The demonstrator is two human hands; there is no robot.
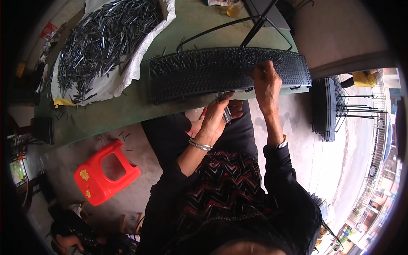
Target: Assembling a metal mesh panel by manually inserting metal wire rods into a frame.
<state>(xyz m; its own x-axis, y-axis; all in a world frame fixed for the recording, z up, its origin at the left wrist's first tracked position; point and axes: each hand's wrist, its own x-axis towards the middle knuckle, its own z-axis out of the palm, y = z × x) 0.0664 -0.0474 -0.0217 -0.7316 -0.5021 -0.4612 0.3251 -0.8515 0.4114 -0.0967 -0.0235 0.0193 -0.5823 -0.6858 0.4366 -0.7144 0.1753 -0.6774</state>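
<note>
A long black panel (187,81), covered in small holes, lies along the table's near edge in front of me. Thin dark strips stand in many of the holes, mostly in its far part. Over the panel's right half, my right hand (267,87) is closed in a pinch; whatever is between its fingertips is too small to make out. Lower and to the left, my left hand (211,121) is wrapped round a small bundle of thin dark strips (226,114), just off the panel's near edge.
On the green table (85,124), a white sack (132,70) bears a heap of loose dark strips (106,44). A black metal frame (221,30) rises behind the panel, near a cup (233,10). A red stool (94,182) stands at left; stacked black panels (324,109) stand at right.
</note>
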